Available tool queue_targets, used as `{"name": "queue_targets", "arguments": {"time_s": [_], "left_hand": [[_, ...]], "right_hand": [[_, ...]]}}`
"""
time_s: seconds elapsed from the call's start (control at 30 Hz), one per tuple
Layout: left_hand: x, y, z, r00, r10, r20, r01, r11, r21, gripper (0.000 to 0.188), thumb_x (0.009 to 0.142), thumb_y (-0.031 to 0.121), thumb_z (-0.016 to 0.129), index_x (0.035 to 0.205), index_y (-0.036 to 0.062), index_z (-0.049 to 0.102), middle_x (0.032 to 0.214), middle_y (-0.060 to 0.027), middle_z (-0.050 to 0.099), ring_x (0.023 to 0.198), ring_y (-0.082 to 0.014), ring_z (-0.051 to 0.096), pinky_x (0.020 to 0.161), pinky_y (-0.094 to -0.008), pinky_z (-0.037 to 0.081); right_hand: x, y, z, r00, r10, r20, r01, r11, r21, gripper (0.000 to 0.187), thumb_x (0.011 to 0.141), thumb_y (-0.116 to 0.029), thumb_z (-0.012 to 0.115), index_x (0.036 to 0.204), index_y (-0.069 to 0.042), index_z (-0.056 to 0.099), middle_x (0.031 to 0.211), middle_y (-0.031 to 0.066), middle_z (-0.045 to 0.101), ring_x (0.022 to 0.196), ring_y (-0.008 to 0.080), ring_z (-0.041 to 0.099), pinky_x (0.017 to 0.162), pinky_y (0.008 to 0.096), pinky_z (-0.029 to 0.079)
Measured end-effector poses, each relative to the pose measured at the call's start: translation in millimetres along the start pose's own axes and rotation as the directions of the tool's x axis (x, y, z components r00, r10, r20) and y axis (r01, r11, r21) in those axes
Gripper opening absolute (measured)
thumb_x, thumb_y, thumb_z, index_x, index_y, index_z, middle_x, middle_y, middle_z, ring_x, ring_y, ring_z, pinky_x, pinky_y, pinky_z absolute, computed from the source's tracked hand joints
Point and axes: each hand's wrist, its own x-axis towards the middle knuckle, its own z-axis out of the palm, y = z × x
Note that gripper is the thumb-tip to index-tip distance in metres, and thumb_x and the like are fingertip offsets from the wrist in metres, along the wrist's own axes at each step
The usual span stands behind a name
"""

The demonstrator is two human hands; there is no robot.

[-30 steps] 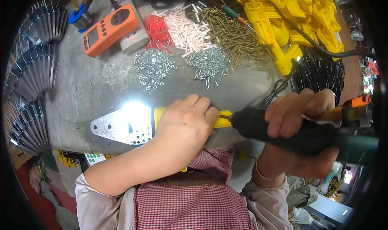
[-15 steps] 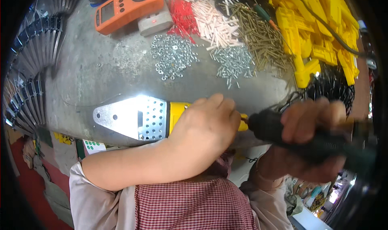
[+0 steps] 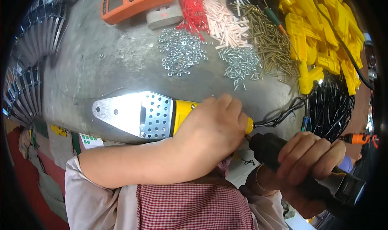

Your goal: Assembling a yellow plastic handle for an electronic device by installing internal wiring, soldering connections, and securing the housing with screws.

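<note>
My left hand point(image 3: 216, 129) is wrapped over the yellow handle point(image 3: 184, 111) of a tool lying on the grey worktop. From that handle a perforated metal guard point(image 3: 157, 117) and a bright flat plate point(image 3: 121, 110) with two holes extend to the left. My right hand point(image 3: 309, 157) grips a dark electric screwdriver point(image 3: 270, 150), tilted, its thin bit pointing at the handle's right end. Whether the bit touches the handle, I cannot tell. A black cord point(image 3: 279, 117) lies to the right of the handle's end. My left fingers hide most of the handle.
Piles of nuts point(image 3: 182, 52), short screws point(image 3: 241, 64), long brass-coloured screws point(image 3: 273, 44), pale sleeves point(image 3: 226, 22) and red pieces point(image 3: 193, 11) lie beyond. An orange meter point(image 3: 135, 3) is at the back. Yellow housings point(image 3: 319, 32) and black cables point(image 3: 329, 106) fill the right. Metal parts point(image 3: 26, 88) line the left.
My right hand has swung the screwdriver so its rear end sits lower and nearer me, its bit now lower by the handle. My left hand keeps its grip. The view has shifted slightly.
</note>
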Motion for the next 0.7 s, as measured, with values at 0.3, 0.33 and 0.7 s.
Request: {"name": "queue_targets", "arguments": {"time_s": [0.3,0.33,0.7], "left_hand": [[-11,-3,0,0.995,0.025,-0.099,-0.03,0.998,-0.05,0.034,0.068,0.02,0.06,0.098,0.0034,0.062,0.1,-0.0107,0.06,0.102,-0.0271,0.057,0.087,-0.0398,0.046],[-26,-3,-7,0.993,0.023,-0.114,-0.027,0.999,-0.034,0.034,0.068,0.02,0.06,0.098,0.0034,0.062,0.1,-0.0107,0.06,0.102,-0.0271,0.057,0.087,-0.0398,0.046],[-102,-17,-5,0.98,0.187,-0.07,-0.173,0.97,0.172,0.041,0.087,0.031,0.049,0.123,0.0136,0.055,0.143,-0.0061,0.044,0.135,-0.0227,0.037,0.103,-0.05,0.035]], "right_hand": [[10,3,32,0.945,0.028,-0.326,-0.129,0.948,-0.292,0.051,0.075,-0.041,0.074,0.094,-0.008,0.041,0.065,0.0009,0.051,0.052,0.0136,0.052,0.056,0.0255,0.044],[16,3,38,0.915,0.044,-0.402,-0.175,0.939,-0.295,0.052,0.074,-0.041,0.075,0.095,-0.007,0.041,0.065,0.0004,0.052,0.052,0.0138,0.052,0.056,0.0256,0.044],[63,21,72,0.98,0.198,-0.022,-0.199,0.97,-0.143,0.021,0.09,-0.021,0.06,0.094,-0.007,0.046,0.07,0.0084,0.059,0.059,0.0237,0.058,0.059,0.0352,0.049]]}}
